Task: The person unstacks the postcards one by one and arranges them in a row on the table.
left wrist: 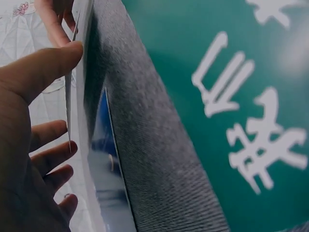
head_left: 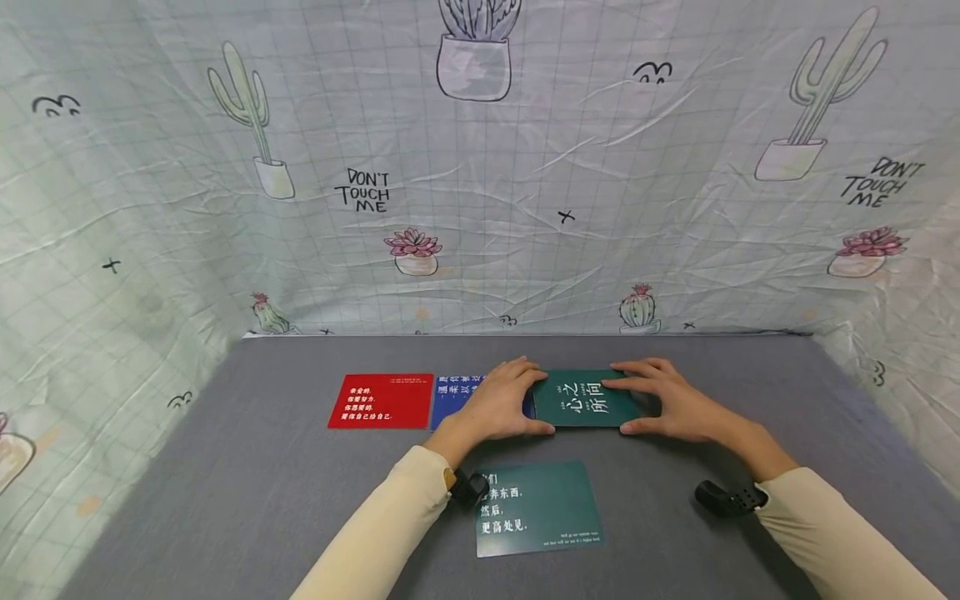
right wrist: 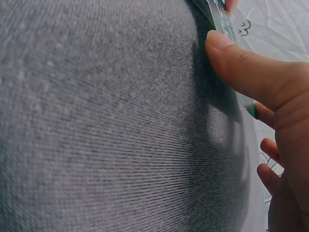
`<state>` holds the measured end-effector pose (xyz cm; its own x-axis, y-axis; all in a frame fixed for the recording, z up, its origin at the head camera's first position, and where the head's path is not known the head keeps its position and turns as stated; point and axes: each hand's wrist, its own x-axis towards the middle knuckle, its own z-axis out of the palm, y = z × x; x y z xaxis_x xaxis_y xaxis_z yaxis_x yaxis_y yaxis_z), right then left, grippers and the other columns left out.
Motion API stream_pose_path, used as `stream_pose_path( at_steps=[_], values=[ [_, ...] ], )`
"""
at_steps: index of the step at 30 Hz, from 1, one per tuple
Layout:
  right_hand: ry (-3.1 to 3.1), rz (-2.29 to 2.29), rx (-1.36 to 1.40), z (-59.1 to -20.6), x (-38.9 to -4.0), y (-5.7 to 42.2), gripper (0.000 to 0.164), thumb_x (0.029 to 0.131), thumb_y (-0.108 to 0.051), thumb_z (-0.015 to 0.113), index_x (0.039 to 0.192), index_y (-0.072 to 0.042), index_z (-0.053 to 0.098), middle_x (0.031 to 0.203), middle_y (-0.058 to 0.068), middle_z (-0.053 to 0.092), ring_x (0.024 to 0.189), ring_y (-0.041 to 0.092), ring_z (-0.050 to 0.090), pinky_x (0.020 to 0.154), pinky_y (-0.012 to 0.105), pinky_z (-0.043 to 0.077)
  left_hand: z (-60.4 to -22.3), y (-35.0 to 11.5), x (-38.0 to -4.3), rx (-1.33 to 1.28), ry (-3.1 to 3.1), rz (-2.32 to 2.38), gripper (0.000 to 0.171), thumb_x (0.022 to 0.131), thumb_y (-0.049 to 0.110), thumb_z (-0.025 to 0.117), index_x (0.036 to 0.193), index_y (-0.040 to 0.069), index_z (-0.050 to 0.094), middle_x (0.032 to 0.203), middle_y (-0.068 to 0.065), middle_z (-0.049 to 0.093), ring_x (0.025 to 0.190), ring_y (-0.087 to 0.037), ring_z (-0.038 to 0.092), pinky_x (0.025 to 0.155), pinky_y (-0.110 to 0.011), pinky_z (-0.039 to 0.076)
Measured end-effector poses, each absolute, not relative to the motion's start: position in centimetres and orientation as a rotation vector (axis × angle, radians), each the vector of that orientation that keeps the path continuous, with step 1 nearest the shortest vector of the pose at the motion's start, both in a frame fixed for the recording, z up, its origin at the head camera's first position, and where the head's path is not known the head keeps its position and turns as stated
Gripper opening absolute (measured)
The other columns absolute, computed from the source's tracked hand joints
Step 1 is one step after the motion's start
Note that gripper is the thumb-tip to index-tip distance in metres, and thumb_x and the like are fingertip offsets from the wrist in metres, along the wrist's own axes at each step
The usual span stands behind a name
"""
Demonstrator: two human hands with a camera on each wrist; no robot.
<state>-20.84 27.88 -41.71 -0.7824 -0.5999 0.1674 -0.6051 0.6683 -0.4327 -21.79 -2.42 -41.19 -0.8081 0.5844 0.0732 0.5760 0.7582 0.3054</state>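
left hand (head_left: 501,402) and right hand (head_left: 671,403), half-spread, are pinching a green chinese-lettered card (head_left: 585,400), apparently aligning it; level lowering seems needed.

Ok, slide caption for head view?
Left hand and right hand hold a dark green Chinese-lettered card at opposite ends, beside a blue card.

The blue card (head_left: 452,398) is partly hidden from head view.

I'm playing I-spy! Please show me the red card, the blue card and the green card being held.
Red card (head_left: 381,402): head view, the middle of its face.
Blue card (head_left: 448,407): head view, its uncovered left part.
Held green card (head_left: 584,398): head view, the middle of its face.
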Motion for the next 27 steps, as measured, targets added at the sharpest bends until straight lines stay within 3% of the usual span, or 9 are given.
stream_pose_path(
  at_steps=[27],
  values=[
    [-2.895, 0.762, 1.009, -42.64, -21.19, 27.58, 0.064, 0.08, -0.045, 0.075, 0.135, -0.017, 0.057, 0.147, 0.011, 0.037, 0.13, 0.036, 0.024, 0.094, 0.067, 0.027, -41.72, -2.79, -22.05, 0.953, 2.875, 0.455, 0.08, 0.077, 0.054, 0.072, 0.141, 0.012, 0.047, 0.147, -0.004, 0.041, 0.14, -0.022, 0.027, 0.115, -0.041, 0.015]
  ],
)
